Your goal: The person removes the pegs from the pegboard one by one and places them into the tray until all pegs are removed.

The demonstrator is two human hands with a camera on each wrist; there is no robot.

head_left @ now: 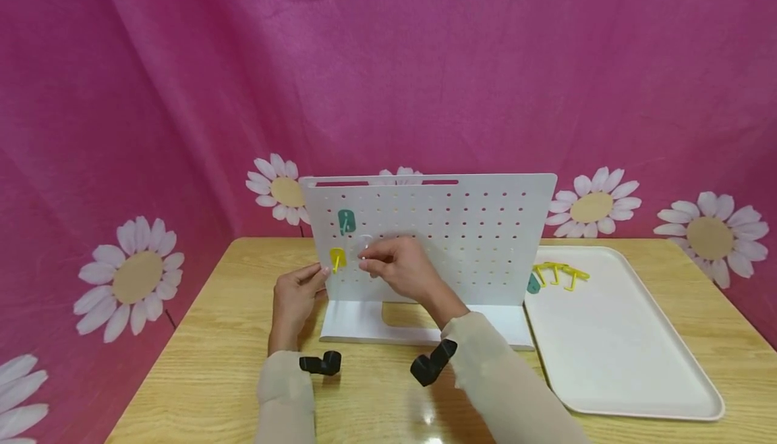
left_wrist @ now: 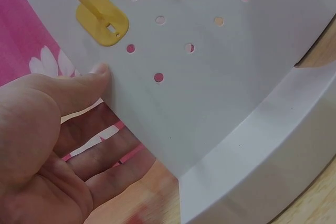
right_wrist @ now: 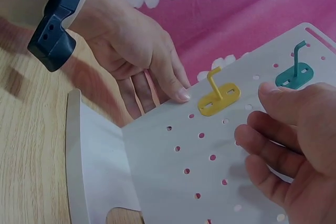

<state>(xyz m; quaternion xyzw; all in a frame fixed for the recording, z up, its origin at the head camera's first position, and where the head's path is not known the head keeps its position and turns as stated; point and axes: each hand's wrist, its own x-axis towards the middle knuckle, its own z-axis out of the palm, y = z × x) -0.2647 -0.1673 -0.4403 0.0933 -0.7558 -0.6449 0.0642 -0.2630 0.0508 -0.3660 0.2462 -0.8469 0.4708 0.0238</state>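
Note:
A white pegboard (head_left: 473,255) stands upright on its white base. My left hand (head_left: 294,299) holds its left edge, with the thumb on the front face and the other fingers behind it, as the left wrist view (left_wrist: 79,145) shows. Close to that thumb, a yellow hook (left_wrist: 107,22) is mounted on the board. Higher up sits a green hook (head_left: 347,222). My right hand (head_left: 403,268) is at the board's front, right of the yellow hook, its fingertips pinching a white hook (head_left: 365,239). In the right wrist view the fingers hide the white hook.
To the right of the pegboard lies a white tray (head_left: 625,343). Several yellow hooks (head_left: 572,276) and a green hook (head_left: 533,284) lie at its back left corner. Both stand on a wooden table (head_left: 212,363), with a pink flowered curtain (head_left: 425,66) behind.

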